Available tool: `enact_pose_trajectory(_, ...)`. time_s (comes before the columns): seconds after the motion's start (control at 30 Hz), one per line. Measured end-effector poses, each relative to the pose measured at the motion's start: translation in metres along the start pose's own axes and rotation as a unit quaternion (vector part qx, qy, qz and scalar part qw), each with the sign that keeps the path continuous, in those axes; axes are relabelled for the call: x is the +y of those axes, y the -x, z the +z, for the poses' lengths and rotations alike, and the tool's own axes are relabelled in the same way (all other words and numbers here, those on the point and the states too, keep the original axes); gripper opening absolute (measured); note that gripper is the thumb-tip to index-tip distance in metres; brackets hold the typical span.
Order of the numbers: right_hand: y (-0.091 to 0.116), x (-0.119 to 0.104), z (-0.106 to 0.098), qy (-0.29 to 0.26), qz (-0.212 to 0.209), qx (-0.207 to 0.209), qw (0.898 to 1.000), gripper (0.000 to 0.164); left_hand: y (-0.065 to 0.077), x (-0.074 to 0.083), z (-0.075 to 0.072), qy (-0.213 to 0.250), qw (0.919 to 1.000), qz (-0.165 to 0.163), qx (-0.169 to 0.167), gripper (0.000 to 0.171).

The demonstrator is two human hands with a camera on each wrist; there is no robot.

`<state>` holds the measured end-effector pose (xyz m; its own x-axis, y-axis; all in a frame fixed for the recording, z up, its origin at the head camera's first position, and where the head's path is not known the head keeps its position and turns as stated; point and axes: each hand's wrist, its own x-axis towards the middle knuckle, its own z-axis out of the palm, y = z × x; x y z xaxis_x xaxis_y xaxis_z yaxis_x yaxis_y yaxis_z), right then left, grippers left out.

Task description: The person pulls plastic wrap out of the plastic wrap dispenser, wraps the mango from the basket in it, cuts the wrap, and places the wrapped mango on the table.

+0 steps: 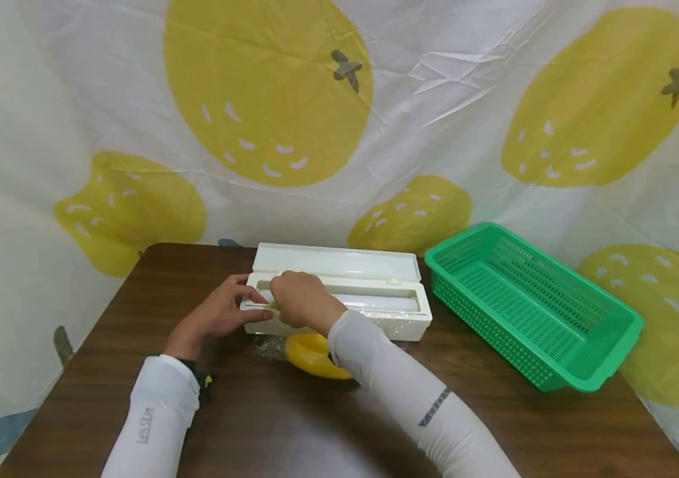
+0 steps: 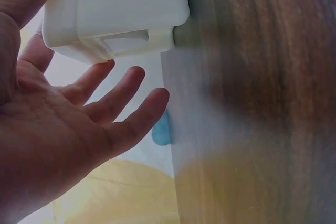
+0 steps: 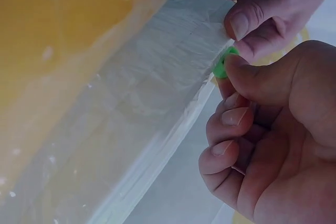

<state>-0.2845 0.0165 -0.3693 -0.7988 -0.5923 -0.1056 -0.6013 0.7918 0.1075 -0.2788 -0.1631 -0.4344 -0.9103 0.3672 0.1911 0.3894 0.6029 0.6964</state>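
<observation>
A white cling film dispenser (image 1: 339, 325) lies on the table with its lid (image 1: 339, 260) raised and a white roll (image 1: 375, 303) inside. At its left end my left hand (image 1: 226, 311) grips the front corner between thumb and index finger; the other fingers (image 2: 128, 85) spread past the end. My right hand (image 1: 303, 299) pinches a small green slider (image 3: 224, 62) between thumb and index finger at the dispenser's front edge, close to the left thumb. Clear film (image 3: 142, 98) hangs down the front face. A yellow rounded dish-like object (image 1: 315, 357) lies before the dispenser, partly behind the right forearm, with film around it.
A green perforated plastic basket (image 1: 530, 305) stands to the right of the dispenser. The brown wooden table (image 1: 243, 425) meets a fruit-patterned cloth (image 1: 423, 119) hanging behind it.
</observation>
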Motion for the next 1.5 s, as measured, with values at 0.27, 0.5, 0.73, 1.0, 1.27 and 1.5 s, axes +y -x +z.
enact_pose_trajectory(0.27,0.003,0.004,0.0,0.002,0.004,-0.01,1.0,0.016,-0.002,-0.003,0.0,0.009,0.9995,0.029,0.003,0.022)
enact_pose_trajectory(0.5,0.007,0.007,-0.001,0.011,0.004,-0.007,1.0,0.016,-0.002,-0.004,0.0,0.013,0.9992,0.039,0.004,0.022)
enact_pose_trajectory(0.73,0.013,0.009,-0.002,0.019,0.0,-0.003,1.0,0.014,-0.002,-0.003,0.0,0.005,0.9996,0.027,0.002,0.025)
enact_pose_trajectory(1.0,0.017,0.013,-0.001,0.018,-0.002,0.005,1.0,0.016,-0.002,-0.003,0.0,0.0,0.9998,0.017,0.005,0.026)
enact_pose_trajectory(1.27,0.031,0.03,0.001,0.019,0.01,-0.008,1.0,0.011,-0.002,0.001,0.003,-0.007,0.9999,-0.004,-0.006,0.031)
enact_pose_trajectory(1.5,0.043,0.047,0.003,0.009,0.028,-0.016,0.999,0.01,-0.001,-0.001,0.0,-0.016,0.9998,-0.009,-0.008,0.032)
